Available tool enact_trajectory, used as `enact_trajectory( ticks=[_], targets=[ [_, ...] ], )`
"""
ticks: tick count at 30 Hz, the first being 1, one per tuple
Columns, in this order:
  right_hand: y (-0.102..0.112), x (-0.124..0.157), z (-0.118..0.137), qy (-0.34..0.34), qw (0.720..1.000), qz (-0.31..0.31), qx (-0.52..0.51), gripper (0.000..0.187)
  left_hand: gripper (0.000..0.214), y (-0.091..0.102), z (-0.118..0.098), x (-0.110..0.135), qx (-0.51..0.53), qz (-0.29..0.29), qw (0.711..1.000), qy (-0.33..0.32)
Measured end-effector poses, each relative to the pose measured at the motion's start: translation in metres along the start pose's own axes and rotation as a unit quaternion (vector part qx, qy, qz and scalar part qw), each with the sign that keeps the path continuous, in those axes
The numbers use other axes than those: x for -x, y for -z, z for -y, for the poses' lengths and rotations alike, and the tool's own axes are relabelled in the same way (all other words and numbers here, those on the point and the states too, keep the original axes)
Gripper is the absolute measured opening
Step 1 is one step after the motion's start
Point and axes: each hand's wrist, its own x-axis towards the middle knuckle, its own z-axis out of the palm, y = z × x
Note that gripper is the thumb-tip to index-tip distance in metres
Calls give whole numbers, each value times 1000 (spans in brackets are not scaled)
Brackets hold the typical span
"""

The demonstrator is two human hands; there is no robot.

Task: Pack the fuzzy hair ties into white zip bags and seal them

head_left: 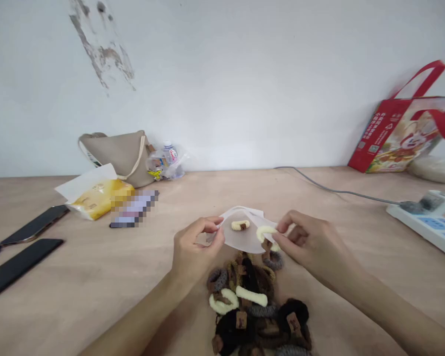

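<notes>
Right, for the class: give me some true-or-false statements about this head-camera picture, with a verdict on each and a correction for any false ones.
1. The left hand pinches the edge of a translucent plastic pouch. True.
2. A cream hair tie shows through the pouch. True.
3. The right hand is empty. False: the right hand holds a second cream hair tie at the pouch.
4. The heap of hair ties sits by the wall. False: the heap of hair ties lies just below the hands.
5. The red carrier bag stands at far left. False: the red carrier bag stands at far right.
6. A white power strip lies at the right. True.
</notes>
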Motion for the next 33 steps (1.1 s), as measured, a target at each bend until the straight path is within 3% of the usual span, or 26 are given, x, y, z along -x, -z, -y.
enact_trajectory(
  ticks=[5, 9, 12, 16, 21, 22, 24, 28, 32, 33],
  targets=[
    [-12, 8, 16, 68, 991, 114, 5, 2, 13, -1, 1, 1, 2, -11, 1000, -24],
    [-18, 28, 20, 148, 958, 226, 96, 12, 13, -1, 1, 1, 4, -7, 999, -31],
    [-20, 33, 20, 154, 957, 226, 100, 16, 13, -1, -1, 1, 0, -8, 1000, -25],
    [-15, 24, 18, 151, 970, 181, 53, 16, 13, -1, -1, 0, 4, -11, 1000, -23],
    [-13, 7, 10, 131, 991, -11, -7, 7, 16, -1, -1, 0, 12, -21, 999, -28],
    [-15, 7, 10, 138, 990, -27, -11, 9, 16, -1, -1, 0, 14, -20, 999, -29],
    [-22, 11, 14, 165, 986, 8, 4, 13, 16, -1, 0, 1, 16, -17, 999, -31],
    [-44, 26, 36, 213, 964, 146, 62, 16, 15, -1, 1, 1, 17, -17, 999, -33],
    [-69, 33, 58, 244, 933, 193, 181, 2, 14, -2, 3, 0, 20, -18, 999, -42],
    [-75, 34, 61, 254, 921, 196, 221, 7, 14, -2, 3, 0, 20, -17, 999, -46]
  ],
)
